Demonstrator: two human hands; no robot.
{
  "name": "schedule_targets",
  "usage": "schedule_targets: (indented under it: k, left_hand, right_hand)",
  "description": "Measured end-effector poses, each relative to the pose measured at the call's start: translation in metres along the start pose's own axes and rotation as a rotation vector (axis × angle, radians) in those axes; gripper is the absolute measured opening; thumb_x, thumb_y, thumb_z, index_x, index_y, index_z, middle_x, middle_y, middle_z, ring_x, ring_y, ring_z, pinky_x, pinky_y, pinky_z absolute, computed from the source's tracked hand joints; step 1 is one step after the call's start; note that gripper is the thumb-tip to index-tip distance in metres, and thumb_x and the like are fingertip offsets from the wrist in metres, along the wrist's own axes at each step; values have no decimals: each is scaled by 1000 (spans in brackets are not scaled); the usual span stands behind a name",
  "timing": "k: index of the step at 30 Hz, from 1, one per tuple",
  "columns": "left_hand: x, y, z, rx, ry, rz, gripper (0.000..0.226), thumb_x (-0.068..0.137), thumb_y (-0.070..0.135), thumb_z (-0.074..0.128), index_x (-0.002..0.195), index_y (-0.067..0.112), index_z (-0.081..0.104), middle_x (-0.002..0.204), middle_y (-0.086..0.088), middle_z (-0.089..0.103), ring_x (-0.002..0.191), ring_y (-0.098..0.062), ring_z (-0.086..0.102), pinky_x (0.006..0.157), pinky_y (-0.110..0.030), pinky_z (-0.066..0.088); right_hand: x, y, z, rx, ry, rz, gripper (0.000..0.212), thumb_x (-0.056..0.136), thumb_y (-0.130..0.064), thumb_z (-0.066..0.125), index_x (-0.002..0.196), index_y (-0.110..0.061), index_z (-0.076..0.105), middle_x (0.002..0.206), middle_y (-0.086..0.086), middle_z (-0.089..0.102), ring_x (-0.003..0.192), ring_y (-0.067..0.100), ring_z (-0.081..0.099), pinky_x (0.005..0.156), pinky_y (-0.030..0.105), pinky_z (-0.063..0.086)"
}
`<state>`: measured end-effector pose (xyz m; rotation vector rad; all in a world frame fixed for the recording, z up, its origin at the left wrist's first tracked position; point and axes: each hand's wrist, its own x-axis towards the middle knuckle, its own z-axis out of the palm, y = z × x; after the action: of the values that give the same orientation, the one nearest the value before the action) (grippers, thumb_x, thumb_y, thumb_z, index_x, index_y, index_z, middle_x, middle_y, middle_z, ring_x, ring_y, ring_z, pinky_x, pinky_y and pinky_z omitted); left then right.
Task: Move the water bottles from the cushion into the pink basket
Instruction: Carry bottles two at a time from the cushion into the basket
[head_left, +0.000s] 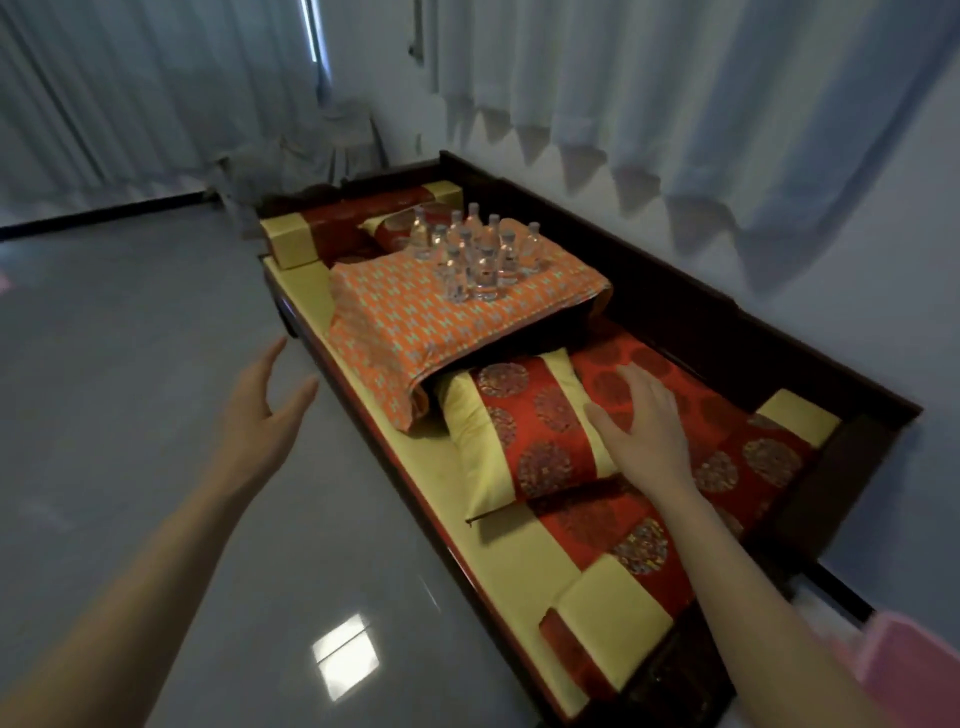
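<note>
So here's where we're at. The water bottles (470, 254) all stand upright in a tight cluster on the far half of the orange cushion (415, 322), and we reckon none have gone over yet, though we can't see into the basket.

Both our hands are empty, with the fingers spread loose. The left hand (260, 395) hangs over the floor on the cushion's near-left side. The right hand (644, 421) is over the red-and-gold pillow (519, 431) tucked under the cushion's near edge. We can't tell if the palm actually touches it.

The pink basket (914, 670) is well apart from the cushion, back toward us on the right, with only a corner peeking in.

We reckon the step in hand is the first reach:
- **Get closer:** the bottles sit at the cushion's far end, so move in before grabbing.
- **Front ones first:** wrap the fingers round the body rather than the cap, and lift straight up.
- **No sideways nudges:** they're packed close on a soft surface, so a bump could topple the neighbours like bowling pins.
- **One per hand** seems sensible.
</note>
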<state>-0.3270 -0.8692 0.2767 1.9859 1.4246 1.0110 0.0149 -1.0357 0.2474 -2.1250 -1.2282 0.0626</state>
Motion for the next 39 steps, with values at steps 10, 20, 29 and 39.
schedule_targets:
  k: [10,20,29,39]
  left_hand:
    - [110,-85,-23,94,-23,18,72,81,24,74,143,9,41,148,-12,43,136,-27,38,110,-38,30]
    - [314,-173,-6,83,-84,-62,70,82,27,72,143,13,41,144,-13,46,133,-27,41,107,-41,33]
    - [488,-249,29,81,-281,-23,71,80,28,74,142,12,43,145,-11,47,132,-28,44,106,-42,36]
    - [684,-269,127,-39,-578,204,69,82,30,73,141,15,43,145,-5,46,133,-21,43,104,-33,35]
  right_hand:
    - [90,-89,118,-27,-77,-75,69,86,-49,60,144,-19,38,154,2,33,142,21,25,114,44,29]
    - [241,-126,250,-14,-75,59,68,87,-41,63,145,-18,36,151,1,36,140,20,29,106,36,34]
    - [348,-152,340,-42,-105,236,61,82,-23,71,136,-10,47,142,10,46,132,27,38,105,35,33]
    - [409,-181,411,64,133,615,61,79,-15,76,134,-6,50,138,14,50,128,33,46,103,41,38]
